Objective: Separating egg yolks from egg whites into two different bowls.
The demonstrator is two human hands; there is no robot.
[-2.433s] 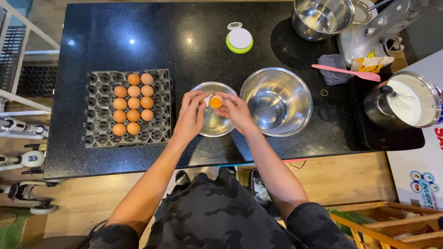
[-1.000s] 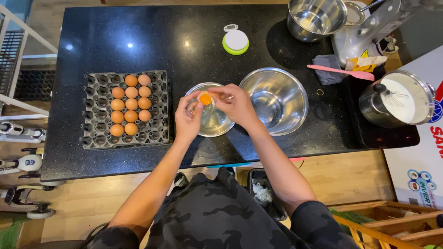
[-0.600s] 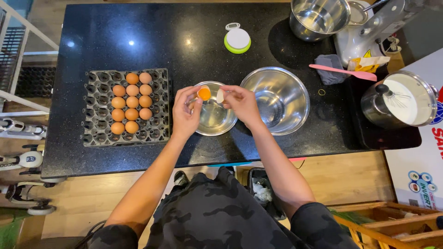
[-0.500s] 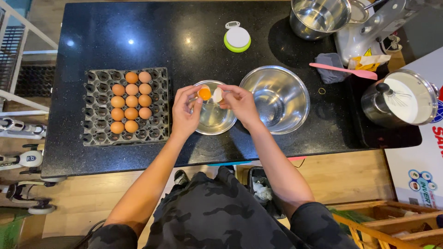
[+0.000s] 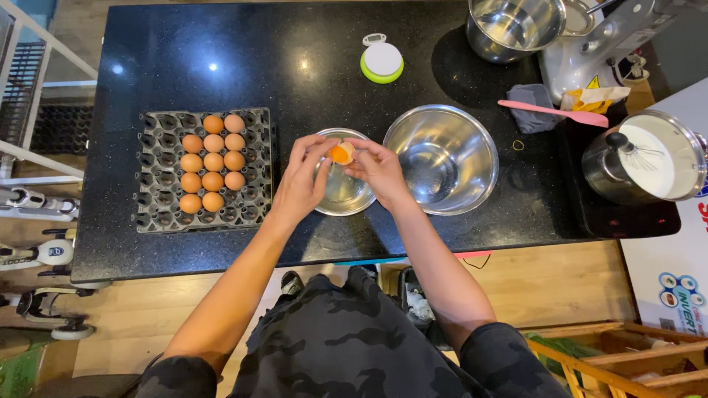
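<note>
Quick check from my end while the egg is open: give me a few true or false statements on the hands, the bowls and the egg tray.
1. Both hands, left hand and right hand, hold the cracked egg over the small bowl. True.
2. The egg tray is full. False: brown eggs fill only part of it; many cups are bare.
3. The large steel bowl sits to the right of the small bowl. True.
4. The pink spatula lies inside the large steel bowl. False: it lies on the counter beyond it, near the mixer.
</note>
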